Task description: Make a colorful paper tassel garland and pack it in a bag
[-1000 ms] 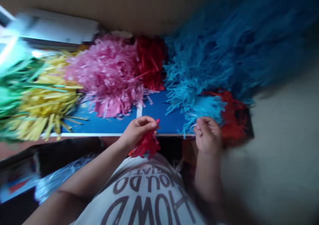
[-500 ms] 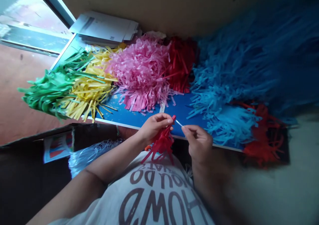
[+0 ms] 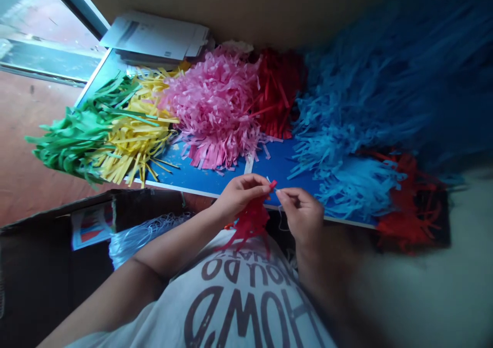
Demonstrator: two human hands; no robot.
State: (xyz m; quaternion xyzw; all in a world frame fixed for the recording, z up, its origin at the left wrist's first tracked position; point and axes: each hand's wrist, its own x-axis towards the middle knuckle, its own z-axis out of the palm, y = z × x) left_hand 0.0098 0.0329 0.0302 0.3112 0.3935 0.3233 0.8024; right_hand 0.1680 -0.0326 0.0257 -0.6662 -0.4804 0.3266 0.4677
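In the head view, my left hand [image 3: 248, 193] pinches a red paper-strip tassel [image 3: 252, 222] near its top. Its small twisted loop pokes out past my fingertips, and the loose strips hang down over my shirt. Close on the right, my right hand [image 3: 302, 209] is closed with thumb and finger pressed on a thin white stick-like piece [image 3: 268, 179]. Its tip shows on the far side of the loop, so it seems to pass through. A fine pale string [image 3: 284, 226] dangles below my right fingers.
A blue table [image 3: 208, 180] carries heaps of green [image 3: 73, 137], yellow [image 3: 134, 137], pink [image 3: 215, 107], red [image 3: 279, 91] and blue tassels [image 3: 346, 132]. More red strips [image 3: 412, 209] lie at right. Papers [image 3: 154, 35] are stacked behind. White string [image 3: 142, 232] sits in a dark box [image 3: 146, 204] below.
My right hand has come in closer to my left, and the white piece's tip now shows beyond the loop. The loop has tilted to the right.
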